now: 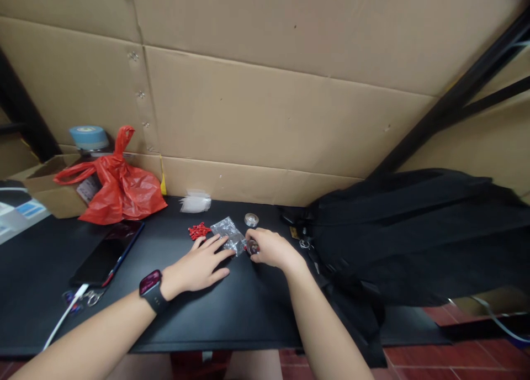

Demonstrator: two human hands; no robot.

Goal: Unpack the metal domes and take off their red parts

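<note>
My left hand [203,264] lies palm down with its fingers spread, the fingertips resting on a clear plastic bag [228,232] on the black tabletop. Just past those fingers is a small pile of red pieces [199,230], too small to name. My right hand [271,248] curls its thumb and fingers around a small round see-through thing [253,247]. Some red shows by its edge, at the right end of the bag; the fingers hide part of it. A roll of clear tape [251,220] sits behind my right hand.
Farther back lies a stack of small translucent bags [196,202]. On the left are a red plastic bag [120,186], a cardboard box [53,186] and a charging phone [108,253]. A black backpack [414,236] fills the right, with keys [305,244] beside it. Cardboard [269,115] walls the back.
</note>
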